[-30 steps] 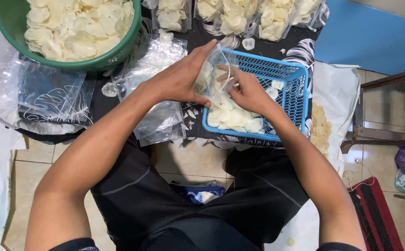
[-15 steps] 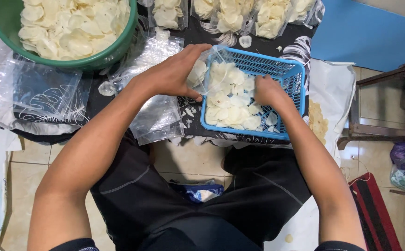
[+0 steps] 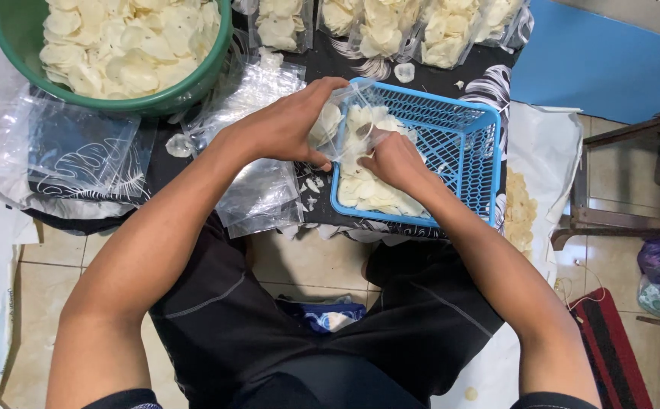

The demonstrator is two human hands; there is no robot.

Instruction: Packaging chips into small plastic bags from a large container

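Note:
My left hand [image 3: 288, 125] grips the mouth of a small clear plastic bag [image 3: 330, 121] with a few pale chips in it, held at the left rim of a blue mesh basket [image 3: 462, 144]. My right hand [image 3: 394, 159] is closed around a handful of pale round chips [image 3: 360, 125] and pushes them at the bag's opening. More chips [image 3: 372, 193] lie in the basket's near half, partly hidden by my right hand.
A green bowl [image 3: 193, 79] full of chips stands at the top left. Empty clear bags [image 3: 258, 185] lie on the dark patterned cloth. Filled bags [image 3: 390, 26] line the far edge. A wooden frame [image 3: 610, 182] stands at the right.
My right hand scooped chips from the basket's right side and came back left to the bag's mouth. My left hand kept holding the bag.

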